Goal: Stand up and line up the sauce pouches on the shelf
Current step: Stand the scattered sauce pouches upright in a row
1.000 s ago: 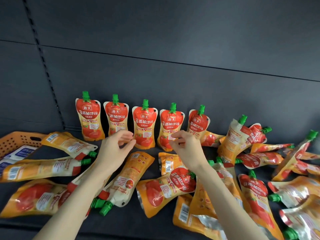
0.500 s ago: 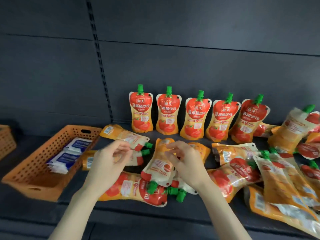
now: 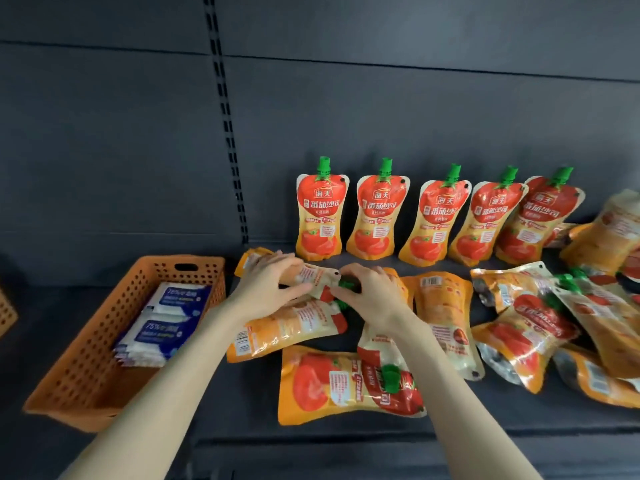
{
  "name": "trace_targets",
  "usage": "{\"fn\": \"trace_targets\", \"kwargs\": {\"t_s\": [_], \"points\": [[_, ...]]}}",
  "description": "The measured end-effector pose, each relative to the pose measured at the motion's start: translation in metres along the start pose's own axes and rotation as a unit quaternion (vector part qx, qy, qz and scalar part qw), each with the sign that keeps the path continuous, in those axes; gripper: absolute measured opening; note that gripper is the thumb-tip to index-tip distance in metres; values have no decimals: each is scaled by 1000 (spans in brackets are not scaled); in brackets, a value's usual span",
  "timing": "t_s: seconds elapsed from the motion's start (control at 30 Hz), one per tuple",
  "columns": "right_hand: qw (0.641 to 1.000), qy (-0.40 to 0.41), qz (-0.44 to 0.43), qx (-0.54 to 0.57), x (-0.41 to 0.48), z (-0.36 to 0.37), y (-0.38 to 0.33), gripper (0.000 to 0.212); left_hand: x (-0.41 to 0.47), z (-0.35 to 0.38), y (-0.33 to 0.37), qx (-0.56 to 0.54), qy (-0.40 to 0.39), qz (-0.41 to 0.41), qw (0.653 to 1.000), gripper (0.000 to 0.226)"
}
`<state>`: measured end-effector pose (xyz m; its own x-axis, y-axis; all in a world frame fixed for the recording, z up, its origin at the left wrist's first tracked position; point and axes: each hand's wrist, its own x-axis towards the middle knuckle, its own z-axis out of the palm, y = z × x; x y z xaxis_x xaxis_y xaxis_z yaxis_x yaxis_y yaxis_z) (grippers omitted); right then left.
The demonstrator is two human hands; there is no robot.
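Note:
Several red-and-orange sauce pouches with green caps stand in a row [image 3: 377, 211] against the dark back wall of the shelf [image 3: 242, 393]. Many more lie flat in front and to the right. One flat pouch [image 3: 317, 276] lies at the left end, just before the row. My left hand [image 3: 268, 284] grips its body, fingers curled over it. My right hand [image 3: 369, 292] pinches its green cap end. Another flat pouch [image 3: 287, 330] lies right below both hands.
An orange perforated basket [image 3: 90, 372] with blue-and-white wipe packs [image 3: 162, 323] sits on the left of the shelf. Flat pouches pile up at the right [image 3: 554, 323], and one [image 3: 346, 384] lies near the front edge. A slotted upright [image 3: 227, 126] runs up the back wall.
The view has swung left, bringing the basket in. Both hands moved from hovering with nothing held down onto the flat pouch at the left end and took hold of it.

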<state>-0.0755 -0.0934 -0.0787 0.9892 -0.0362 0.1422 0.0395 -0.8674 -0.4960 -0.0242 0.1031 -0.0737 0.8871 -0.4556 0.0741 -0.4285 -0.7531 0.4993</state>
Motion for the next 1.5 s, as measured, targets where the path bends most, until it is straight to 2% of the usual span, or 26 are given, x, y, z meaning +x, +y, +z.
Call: {"fn": "trace_targets", "kwargs": {"t_s": [0.1, 0.17, 0.4, 0.5, 0.67, 0.77, 0.83, 0.9, 0.97, 1.03, 1.07, 1.17, 1.23, 1.37, 1.5], "points": [[998, -20, 14, -62, 5, 4, -1, 48, 9, 1, -10, 92, -33, 9, 995, 81], [998, -9, 10, -65, 5, 7, -2, 48, 10, 2, -16, 115, -21, 28, 993, 89], [997, 41, -13, 62, 2, 5, 2, 25, 10, 4, -20, 106, 41, 90, 989, 101], [976, 39, -12, 216, 0, -5, -2, 21, 12, 3, -19, 52, 65, 106, 991, 91], [890, 42, -13, 454, -3, -22, -21, 28, 12, -4, -11, -169, 89, 99, 977, 51], [872, 44, -17, 487, 4, -21, -28, 36, 8, -11, 0, -290, 78, 90, 950, 25], [869, 30, -17, 494, 10, -17, -32, 43, 6, -15, 6, -327, 60, 83, 939, 26], [874, 47, -25, 483, 15, -14, -35, 32, 4, -16, 7, -341, 60, 69, 935, 33], [881, 76, -40, 466, 18, -15, -36, 19, -3, -18, 4, -319, 104, 31, 941, 32], [886, 90, -48, 453, 19, -19, -32, 15, -15, -20, -4, -248, 134, -14, 959, 30], [886, 94, -46, 451, 20, -21, -30, 14, -21, -21, -9, -212, 105, -31, 971, 33], [883, 97, -33, 458, 21, -27, -23, 15, -36, -21, -14, -92, -75, -57, 991, 46], [882, 86, -17, 463, 20, -26, -19, 16, -35, -20, -11, -36, -127, -53, 990, 55], [892, 37, -2, 450, 19, -18, -11, 19, -27, -21, -6, -22, -157, -51, 986, 50], [887, 47, 0, 460, 19, -17, -8, 18, -30, -33, -12, -31, -113, -67, 991, 46]]}}
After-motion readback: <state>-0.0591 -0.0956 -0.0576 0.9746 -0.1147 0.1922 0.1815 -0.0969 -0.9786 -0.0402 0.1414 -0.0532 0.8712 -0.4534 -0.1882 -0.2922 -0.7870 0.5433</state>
